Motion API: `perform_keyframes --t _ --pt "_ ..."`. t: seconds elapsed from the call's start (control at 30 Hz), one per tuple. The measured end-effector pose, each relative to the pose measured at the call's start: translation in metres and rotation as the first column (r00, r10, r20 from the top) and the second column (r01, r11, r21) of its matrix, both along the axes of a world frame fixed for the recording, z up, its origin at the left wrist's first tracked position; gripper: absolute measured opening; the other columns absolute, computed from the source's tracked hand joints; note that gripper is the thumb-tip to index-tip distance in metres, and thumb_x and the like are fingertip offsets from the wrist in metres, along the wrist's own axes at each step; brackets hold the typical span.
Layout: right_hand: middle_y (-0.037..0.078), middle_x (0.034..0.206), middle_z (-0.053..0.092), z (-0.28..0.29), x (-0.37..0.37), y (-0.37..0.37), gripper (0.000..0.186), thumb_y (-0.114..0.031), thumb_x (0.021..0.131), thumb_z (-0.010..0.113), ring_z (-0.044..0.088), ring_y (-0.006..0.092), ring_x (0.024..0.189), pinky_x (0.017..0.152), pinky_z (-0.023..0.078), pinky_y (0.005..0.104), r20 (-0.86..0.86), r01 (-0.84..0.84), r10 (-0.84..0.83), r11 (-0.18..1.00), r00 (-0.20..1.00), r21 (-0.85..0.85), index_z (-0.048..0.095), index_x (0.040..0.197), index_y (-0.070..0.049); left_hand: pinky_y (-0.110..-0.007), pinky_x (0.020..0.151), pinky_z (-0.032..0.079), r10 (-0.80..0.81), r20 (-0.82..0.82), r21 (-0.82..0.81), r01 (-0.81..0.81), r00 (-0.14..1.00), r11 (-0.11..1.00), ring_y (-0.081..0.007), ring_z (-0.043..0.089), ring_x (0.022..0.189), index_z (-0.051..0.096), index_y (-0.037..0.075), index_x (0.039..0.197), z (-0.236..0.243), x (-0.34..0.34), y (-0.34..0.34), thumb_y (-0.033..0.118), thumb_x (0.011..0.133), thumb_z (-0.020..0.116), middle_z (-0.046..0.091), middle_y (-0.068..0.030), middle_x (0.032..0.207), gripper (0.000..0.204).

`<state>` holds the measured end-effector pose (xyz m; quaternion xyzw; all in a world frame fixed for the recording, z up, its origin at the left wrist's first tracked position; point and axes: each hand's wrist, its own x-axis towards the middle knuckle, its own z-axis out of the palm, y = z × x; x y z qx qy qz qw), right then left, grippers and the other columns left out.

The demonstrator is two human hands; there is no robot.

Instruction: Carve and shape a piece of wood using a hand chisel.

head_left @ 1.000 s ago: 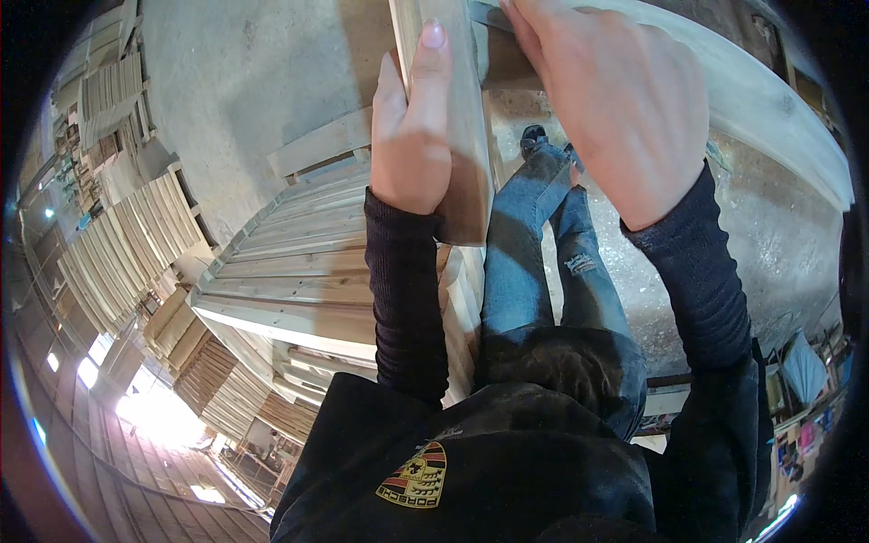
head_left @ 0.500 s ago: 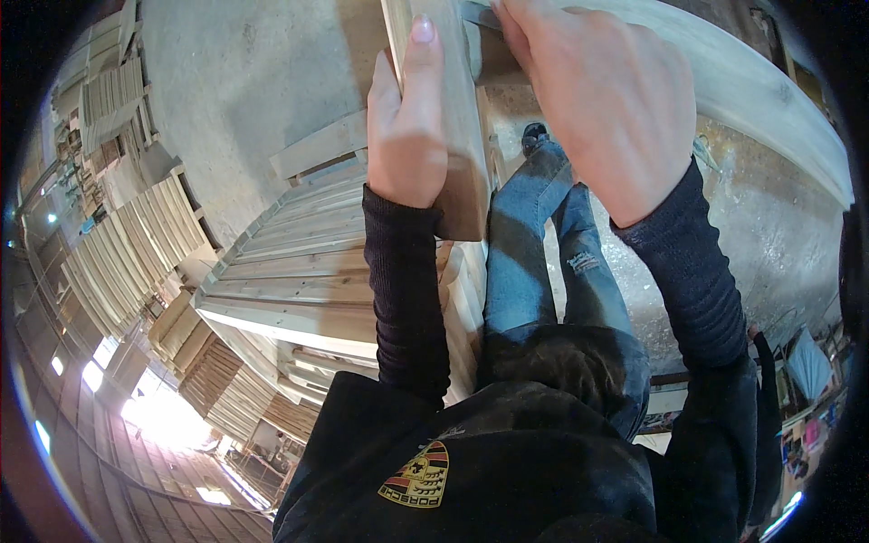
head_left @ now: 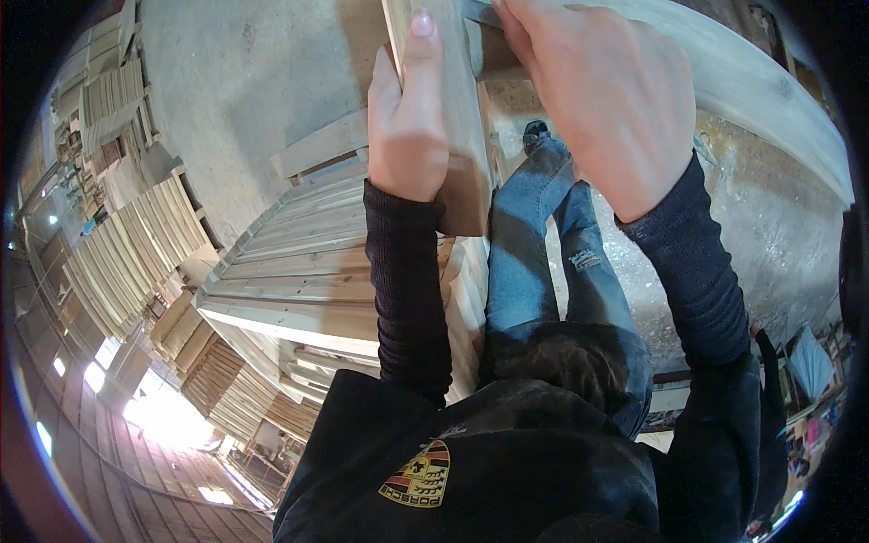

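My left hand (head_left: 407, 145) is wrapped round a pale wooden beam (head_left: 466, 118), its thumb lying along the top face and its fingers on the far left side. The beam's squared near end points toward my body. Just right of the beam, my right hand (head_left: 620, 104) is closed with the back of the hand up. Its fingertips are cut off by the upper edge, so what they grip cannot be made out. A flat grey piece (head_left: 482, 14) shows between the beam and those fingers. Beyond the right hand, a wide pale plank (head_left: 724, 68) runs off to the right.
A large stack of wooden boards (head_left: 294, 285) stands close on my left. More board stacks (head_left: 136, 249) line the far left. Concrete floor (head_left: 235, 81) lies around them. My legs in jeans (head_left: 525, 244) are below the beam. A dark-sleeved person (head_left: 771, 389) shows at the far right.
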<state>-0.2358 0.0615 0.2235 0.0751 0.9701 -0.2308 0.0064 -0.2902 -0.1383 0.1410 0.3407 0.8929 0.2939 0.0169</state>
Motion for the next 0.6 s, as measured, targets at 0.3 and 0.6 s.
perform_keyframes --t 0.3,0.6 --pt "0.014 0.062 0.064 -0.003 0.003 0.002 0.015 -0.019 0.09 0.06 0.066 0.0318 0.059 0.054 0.049 0.0422 -0.03 -0.008 0.008 1.0 1.0 0.0 0.061 0.083 -0.006 -0.035 0.113 0.035 0.026 0.027 0.027 -0.027 0.999 0.999 -0.0285 0.045 0.137 0.042 -0.007 0.145 -0.001 0.001 0.004 0.023 0.109 0.036 0.046 -0.0211 0.147 0.047" --pt "0.013 0.064 0.064 -0.003 0.007 0.0 0.011 -0.017 0.09 0.059 0.066 0.0309 0.059 0.053 0.049 0.0414 0.015 -0.024 0.024 0.998 1.0 0.055 0.061 0.087 -0.007 -0.035 0.108 0.037 0.067 0.189 0.123 -0.091 0.98 0.988 -0.0271 0.049 0.129 0.046 -0.007 0.141 0.007 0.003 0.016 0.026 0.11 0.034 0.051 -0.0207 0.139 0.047"
